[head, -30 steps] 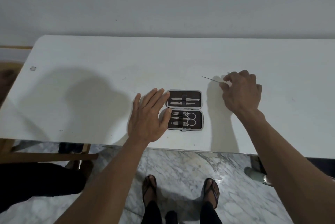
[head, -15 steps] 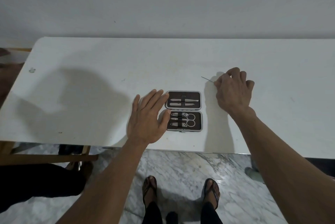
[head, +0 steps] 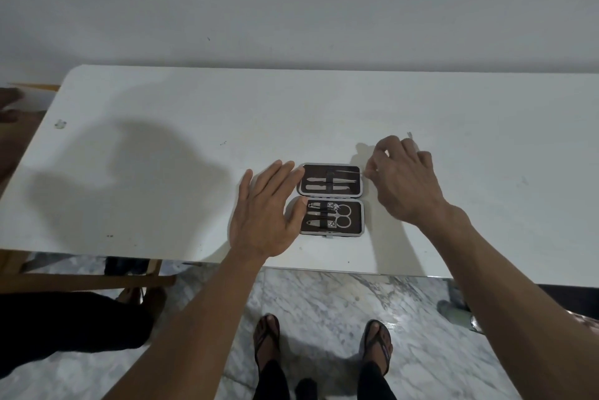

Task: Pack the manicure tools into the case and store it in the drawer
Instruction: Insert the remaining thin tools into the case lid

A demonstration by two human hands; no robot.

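Observation:
A small manicure case (head: pixel 331 198) lies open and flat on the white table (head: pixel 162 156), near its front edge. Its dark upper half holds two silver tools under a strap, and a thin metal tool (head: pixel 348 171) lies along its top edge. The lower half holds clippers and small scissors (head: pixel 342 215). My left hand (head: pixel 265 215) rests flat with fingers spread, touching the case's left side. My right hand (head: pixel 402 179) hovers at the case's upper right corner, fingers pinched on the thin tool's right end. Another thin end (head: pixel 410 134) sticks out behind its knuckles.
The table reaches the wall at the back. A wooden frame (head: pixel 81 276) and a seated person in dark clothes (head: pixel 64 328) are at the lower left. My sandalled feet (head: pixel 324 344) stand on marble floor. A grey slipper (head: pixel 460 315) lies at the right.
My right hand has moved left and nearer, from open table to the case's upper right corner, bringing the thin tool over the upper half. My left hand has stayed put.

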